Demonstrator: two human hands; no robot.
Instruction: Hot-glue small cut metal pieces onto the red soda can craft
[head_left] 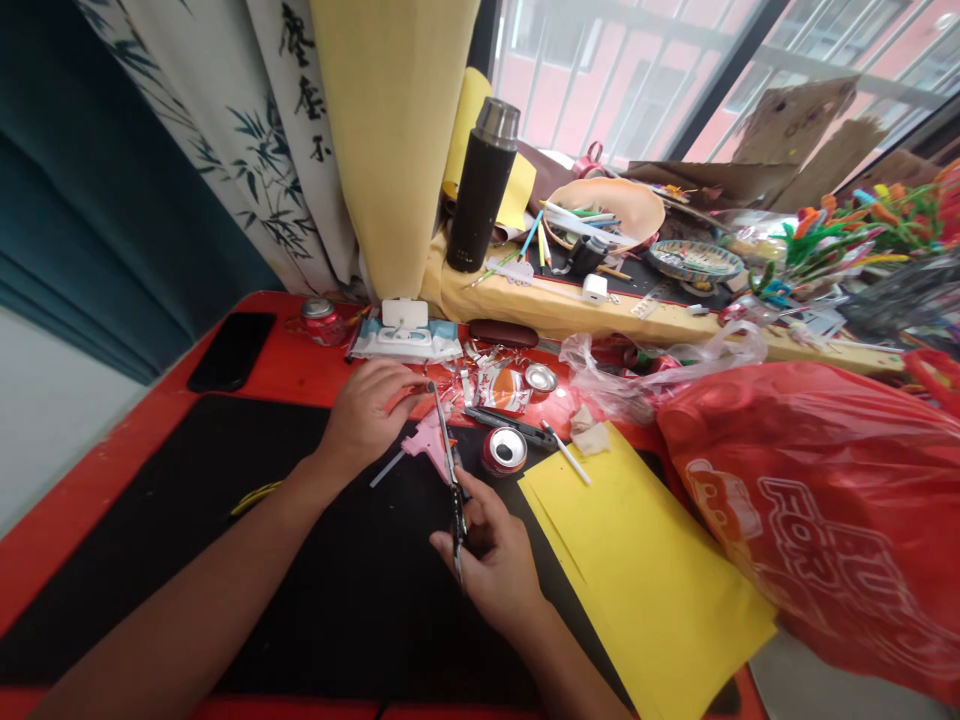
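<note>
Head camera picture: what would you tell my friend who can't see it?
The right hand holds scissors over a black mat, beside a pink glue gun near the left hand. A can, yellow card and red plastic bag lie nearby.

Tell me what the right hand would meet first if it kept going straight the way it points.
The right hand would probably meet the pink plastic piece beside its scissors, then the left hand; depth is unclear.
</note>
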